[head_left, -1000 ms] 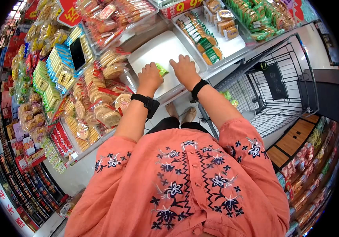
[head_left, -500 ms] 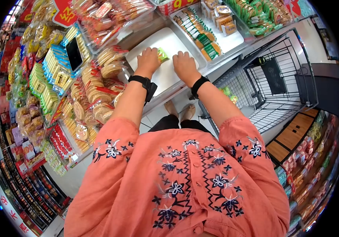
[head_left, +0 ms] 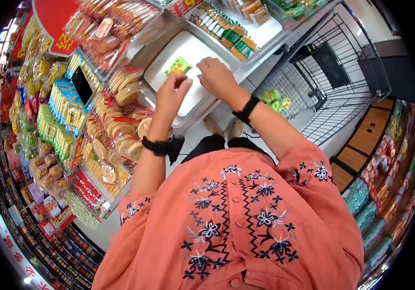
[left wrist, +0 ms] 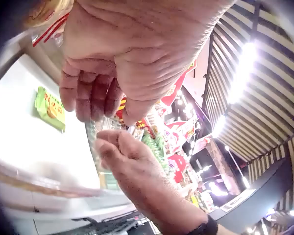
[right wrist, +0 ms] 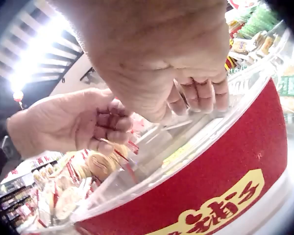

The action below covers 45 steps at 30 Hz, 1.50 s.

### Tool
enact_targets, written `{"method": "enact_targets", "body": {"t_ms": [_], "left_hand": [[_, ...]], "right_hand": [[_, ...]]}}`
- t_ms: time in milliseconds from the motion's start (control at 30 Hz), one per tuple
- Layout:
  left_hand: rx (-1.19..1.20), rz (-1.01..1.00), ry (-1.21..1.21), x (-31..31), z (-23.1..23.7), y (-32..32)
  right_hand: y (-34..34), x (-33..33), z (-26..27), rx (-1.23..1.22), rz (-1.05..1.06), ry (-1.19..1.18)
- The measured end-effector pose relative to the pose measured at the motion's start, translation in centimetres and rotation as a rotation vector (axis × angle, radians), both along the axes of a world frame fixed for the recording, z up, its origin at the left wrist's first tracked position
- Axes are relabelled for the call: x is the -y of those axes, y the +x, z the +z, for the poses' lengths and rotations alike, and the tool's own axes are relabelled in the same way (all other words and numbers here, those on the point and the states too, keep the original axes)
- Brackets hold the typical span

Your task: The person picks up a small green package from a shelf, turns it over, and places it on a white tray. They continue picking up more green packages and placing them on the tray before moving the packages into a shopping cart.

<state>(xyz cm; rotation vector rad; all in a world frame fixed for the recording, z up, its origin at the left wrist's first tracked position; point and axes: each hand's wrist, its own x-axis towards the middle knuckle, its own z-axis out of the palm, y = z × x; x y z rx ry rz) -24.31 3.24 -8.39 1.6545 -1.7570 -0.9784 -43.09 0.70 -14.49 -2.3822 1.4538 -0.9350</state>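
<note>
The room is a bright shop, with strip lights (left wrist: 244, 71) overhead and stocked shelves (head_left: 12, 208) along the left edge of the head view; the cart (head_left: 330, 64) stands on the right, green packs (head_left: 275, 100) inside; biscuit packs (head_left: 113, 108) crowd the left, a phone (head_left: 82, 84) among them; between, the bin (head_left: 195, 46) has a pale, smooth-looking floor and clear walls, and the right wrist view shows a red band (right wrist: 245, 142) along an outer side; the right hand (head_left: 217, 79) is over the bin's right part, fingers loosely bent, holding nothing; the left hand (head_left: 170, 96) is bare too, fingers relaxed, thumb near them; the packet (head_left: 179, 66), smallest of all, lies in the bin, just beyond the left fingertips and apart from both hands; for handling it, the left hand seems better placed; such a floor may let the packet skid if nudged from one side, so thumb and fingers do best to meet it together; a light pinch should spare whatever is inside; two hands at one packet would probably crowd each other, so the right is better kept clear
</note>
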Motion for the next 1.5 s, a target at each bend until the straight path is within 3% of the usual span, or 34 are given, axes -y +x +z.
{"method": "enact_targets", "body": {"t_ms": [33,167,400,533,633,800,1100,1500], "left_hand": [[-0.226,0.003,0.22,-1.8,0.8,-0.4],[-0.256,-0.109,0.377,-4.9,1.2,-2.1],[-0.105,-0.157,0.338,-4.0,1.3,-4.2],[-0.13,-0.201,0.317,-4.1,0.9,-6.2],[-0.147,-0.249,0.332,-5.1,0.2,-7.8],[-0.14,-0.27,0.352,-5.7,0.3,-9.3],[-0.2,-0.136,0.338,-5.1,0.9,-10.6],[-0.09,-0.349,0.635,-9.2,-4.4,-14.1]], "right_hand": [[-0.5,-1.2,1.6,0.131,0.042,0.031],[-4.0,-5.9,5.6,0.361,0.022,0.343],[-10.9,-10.8,3.6,0.554,-0.205,0.533],[-16.4,-12.8,-0.6,0.658,-0.426,0.596],[-20.8,-14.0,-3.0,0.968,-0.648,0.766],[-26.3,-15.0,-4.7,1.094,-0.8,0.812],[-28.9,-12.7,-9.8,1.079,-0.799,1.016],[-27.5,-10.1,-23.3,1.124,-0.917,1.343]]}}
